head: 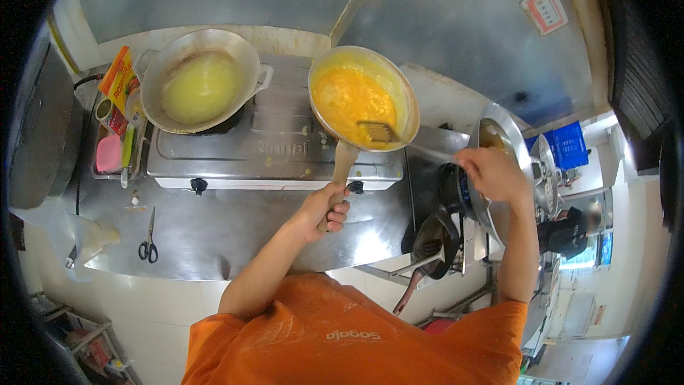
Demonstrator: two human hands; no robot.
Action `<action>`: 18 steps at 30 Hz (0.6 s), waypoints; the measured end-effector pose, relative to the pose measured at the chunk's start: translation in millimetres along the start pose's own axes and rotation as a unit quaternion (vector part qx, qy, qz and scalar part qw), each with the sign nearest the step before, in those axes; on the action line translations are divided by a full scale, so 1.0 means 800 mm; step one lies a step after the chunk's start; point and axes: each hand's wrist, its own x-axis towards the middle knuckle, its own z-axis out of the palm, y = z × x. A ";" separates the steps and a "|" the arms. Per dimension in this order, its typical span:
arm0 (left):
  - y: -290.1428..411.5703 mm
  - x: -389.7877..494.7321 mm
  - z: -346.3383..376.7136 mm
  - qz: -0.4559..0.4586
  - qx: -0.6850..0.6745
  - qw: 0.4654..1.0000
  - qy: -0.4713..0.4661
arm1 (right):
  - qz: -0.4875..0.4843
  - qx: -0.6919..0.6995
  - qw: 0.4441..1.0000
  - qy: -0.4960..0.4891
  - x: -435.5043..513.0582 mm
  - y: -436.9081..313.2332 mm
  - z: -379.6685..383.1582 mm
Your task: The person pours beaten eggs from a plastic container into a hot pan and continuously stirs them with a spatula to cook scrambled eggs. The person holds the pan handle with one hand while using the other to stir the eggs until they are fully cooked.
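Note:
My left hand grips the handle of a frying pan on the right side of a steel gas stove. Yellow-orange, partly lumpy food that looks like egg covers the pan's bottom. My right hand is closed around the handle of a slotted spatula, whose dark head lies in the food near the pan's lower right rim. On the stove's left side sits a two-handled metal wok with yellowish liquid.
Scissors lie on the steel counter, below a tray holding packets, a pink container and a green-handled knife. To the right are a large metal pan, a dark pan with a utensil, and a blue crate. A person stands far right.

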 end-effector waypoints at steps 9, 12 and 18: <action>0.005 0.002 0.003 -0.037 0.014 0.999 -0.014 | -0.027 0.049 0.998 0.036 0.072 -0.122 0.085; 0.005 0.003 0.004 -0.027 0.030 0.999 -0.003 | -0.005 0.095 0.994 0.054 0.117 -0.139 0.086; 0.008 0.003 0.009 -0.020 0.046 0.999 0.011 | 0.091 0.159 0.978 0.102 0.165 -0.115 0.100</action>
